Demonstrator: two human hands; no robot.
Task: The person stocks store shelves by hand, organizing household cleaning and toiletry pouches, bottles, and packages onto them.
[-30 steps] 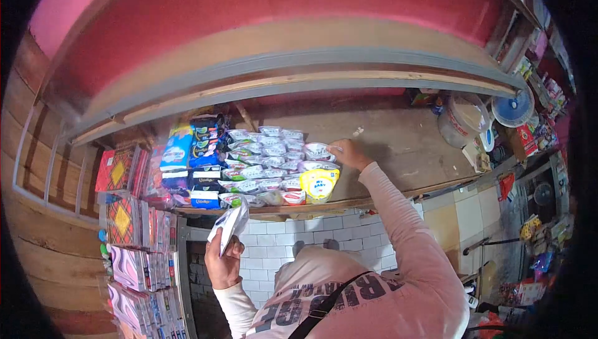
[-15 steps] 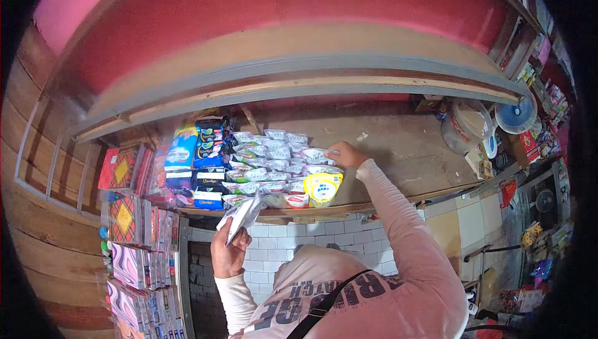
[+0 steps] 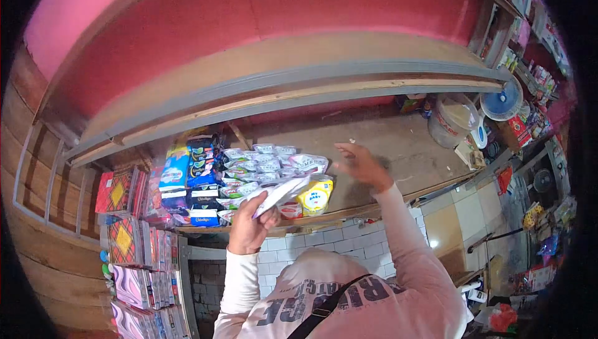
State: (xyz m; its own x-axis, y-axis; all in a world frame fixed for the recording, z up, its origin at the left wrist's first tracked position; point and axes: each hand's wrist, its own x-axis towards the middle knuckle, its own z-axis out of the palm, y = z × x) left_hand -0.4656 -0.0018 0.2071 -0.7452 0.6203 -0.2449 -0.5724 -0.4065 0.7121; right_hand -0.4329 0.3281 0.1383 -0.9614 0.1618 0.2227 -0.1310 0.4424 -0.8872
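Note:
My left hand is closed around the lower end of a white pouch, held tilted in front of the wooden shelf. Behind it, several rows of similar white pouches stand packed side by side, partly hidden by the held one. One pouch with dark lettering is at the right end of the rows. Just right of it, my right hand hovers over the shelf board, fingers apart and holding nothing. A yellow "MY BABY" pack stands at the front edge.
Dark and blue packs are stacked left of the pouches. Boxed goods stand lower left. A grey-edged upper shelf runs above my hands. A clear tub and a blue fan are at the right.
My right hand has let go of the pouch at the right end of the rows and drawn back to the right. My left hand has moved right with its pouch, which now tilts rightward.

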